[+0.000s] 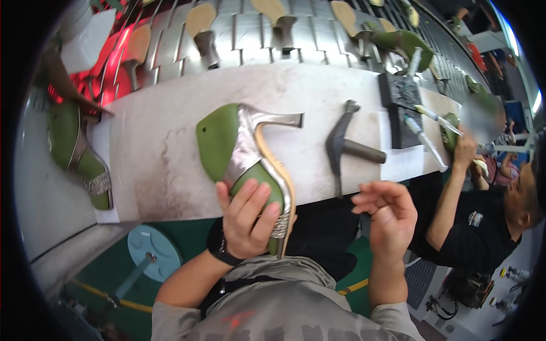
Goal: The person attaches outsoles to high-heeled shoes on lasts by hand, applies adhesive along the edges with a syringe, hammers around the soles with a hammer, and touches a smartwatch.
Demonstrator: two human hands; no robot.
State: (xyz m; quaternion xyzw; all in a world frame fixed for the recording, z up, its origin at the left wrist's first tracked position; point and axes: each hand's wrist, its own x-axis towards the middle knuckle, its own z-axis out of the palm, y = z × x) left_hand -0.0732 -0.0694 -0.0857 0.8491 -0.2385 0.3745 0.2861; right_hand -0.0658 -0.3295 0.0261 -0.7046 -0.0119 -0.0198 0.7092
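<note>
Left hand (pixel 245 219) gripped a green last with silver high-heel upper (pixel 250 159) at the worn white bench's (pixel 170 142) near edge. Right hand (pixel 387 213) hovered loose, holding nothing, below the hammer (pixel 341 145) right of the shoe. Behind the bench ran a slatted conveyor (pixel 250 34) carrying lasts.

Grey short-sleeved shirt, black wristwatch (pixel 219 250) on left wrist

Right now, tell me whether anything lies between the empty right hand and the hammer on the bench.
Nothing visible does. The right hand hovers open at the bench's near edge, and the hammer lies just beyond it with bare surface between. The left hand holds the green shoe off to the side.
</note>
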